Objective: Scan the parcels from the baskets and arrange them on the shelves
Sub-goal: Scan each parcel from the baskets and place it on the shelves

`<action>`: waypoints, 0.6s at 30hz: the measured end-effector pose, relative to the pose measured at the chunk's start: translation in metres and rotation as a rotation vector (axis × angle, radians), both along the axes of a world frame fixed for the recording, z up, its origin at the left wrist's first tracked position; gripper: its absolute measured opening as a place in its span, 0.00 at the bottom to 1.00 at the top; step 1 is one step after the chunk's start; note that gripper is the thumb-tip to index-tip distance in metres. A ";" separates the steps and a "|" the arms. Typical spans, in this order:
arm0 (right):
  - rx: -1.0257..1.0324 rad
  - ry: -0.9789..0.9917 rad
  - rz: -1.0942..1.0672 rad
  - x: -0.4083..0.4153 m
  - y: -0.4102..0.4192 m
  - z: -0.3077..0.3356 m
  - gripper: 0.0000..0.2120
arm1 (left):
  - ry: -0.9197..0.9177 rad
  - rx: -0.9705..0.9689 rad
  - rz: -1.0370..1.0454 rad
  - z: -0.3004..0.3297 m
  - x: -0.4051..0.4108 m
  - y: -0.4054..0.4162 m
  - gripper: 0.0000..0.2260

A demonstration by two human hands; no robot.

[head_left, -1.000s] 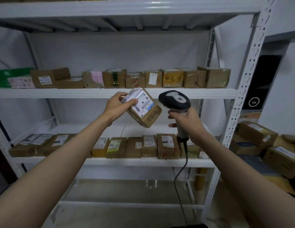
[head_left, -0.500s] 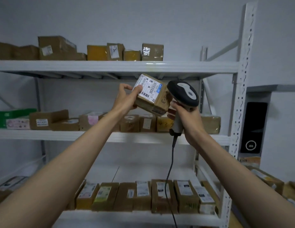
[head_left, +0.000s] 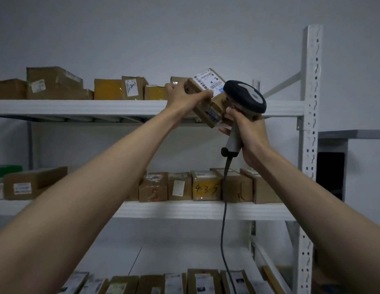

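The left hand [head_left: 182, 98] is gripping a small parcel [head_left: 208, 98] by its sides; the right hand [head_left: 248, 132] is holding the scanner [head_left: 244, 98]. The parcel is probably light and stiff.

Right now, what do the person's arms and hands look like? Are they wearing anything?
Both arms are bare all the way along what shows, with no sleeves in view. The left hand and right hand have no gloves, and no rings, watch or wristbands can be seen. The fingernails look short and plain.
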State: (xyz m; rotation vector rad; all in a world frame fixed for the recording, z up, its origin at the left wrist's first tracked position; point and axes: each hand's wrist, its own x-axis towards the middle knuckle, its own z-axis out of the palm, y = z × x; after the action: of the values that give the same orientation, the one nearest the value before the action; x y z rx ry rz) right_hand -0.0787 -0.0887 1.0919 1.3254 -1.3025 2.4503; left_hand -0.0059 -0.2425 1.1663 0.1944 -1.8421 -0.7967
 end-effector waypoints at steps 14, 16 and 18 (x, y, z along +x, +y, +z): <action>-0.044 -0.019 0.000 -0.065 -0.028 0.090 0.11 | -0.106 -0.213 0.054 0.114 -0.099 -0.037 0.32; -0.038 -0.009 0.014 -0.071 -0.030 0.097 0.12 | -0.144 -0.238 0.125 0.120 -0.110 -0.047 0.32; -0.026 0.001 0.038 -0.075 -0.030 0.102 0.13 | -0.180 -0.307 0.232 0.124 -0.120 -0.057 0.31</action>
State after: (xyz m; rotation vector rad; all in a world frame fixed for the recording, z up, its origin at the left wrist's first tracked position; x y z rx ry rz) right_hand -0.1540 -0.1188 1.1940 1.3583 -1.2525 2.4817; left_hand -0.1260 -0.2992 1.2901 0.2837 -2.0398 -0.3391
